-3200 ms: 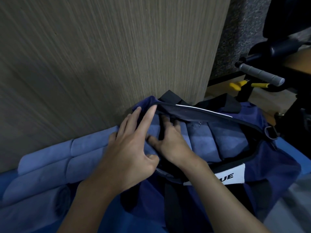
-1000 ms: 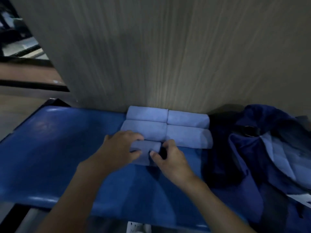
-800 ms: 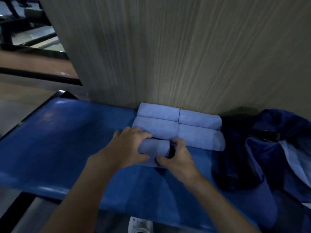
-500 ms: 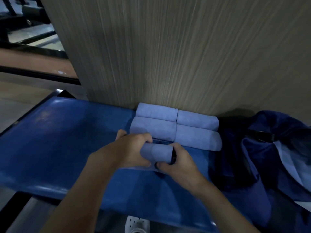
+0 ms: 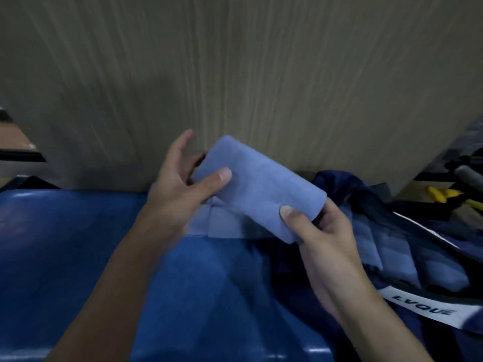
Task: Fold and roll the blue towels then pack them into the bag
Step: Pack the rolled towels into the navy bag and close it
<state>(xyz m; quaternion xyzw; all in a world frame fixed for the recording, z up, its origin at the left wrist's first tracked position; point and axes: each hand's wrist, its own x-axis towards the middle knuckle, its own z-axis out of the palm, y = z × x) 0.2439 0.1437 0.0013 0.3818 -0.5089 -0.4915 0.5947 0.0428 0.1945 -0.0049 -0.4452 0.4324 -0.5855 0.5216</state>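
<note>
I hold a rolled light-blue towel (image 5: 257, 186) in the air between both hands, tilted with its right end lower. My left hand (image 5: 180, 184) grips its upper left end, thumb on top. My right hand (image 5: 316, 231) grips its lower right end, thumb on the front. Below the roll, other rolled blue towels (image 5: 222, 226) lie on the blue bench (image 5: 65, 244) against the wall, mostly hidden. The open navy bag (image 5: 423, 259) sits at the right with several rolled towels (image 5: 392, 246) packed inside.
A wood-grain wall panel (image 5: 248, 74) rises directly behind the bench. The bag bears a white label (image 5: 423, 307) on its near side. At the far right are a grey handle (image 5: 467, 175) and yellow-handled tools (image 5: 444, 194).
Both hands have lifted the rolled towel off the bench and carried it up and right toward the bag. The view has swung right, bringing the bag's inside into sight.
</note>
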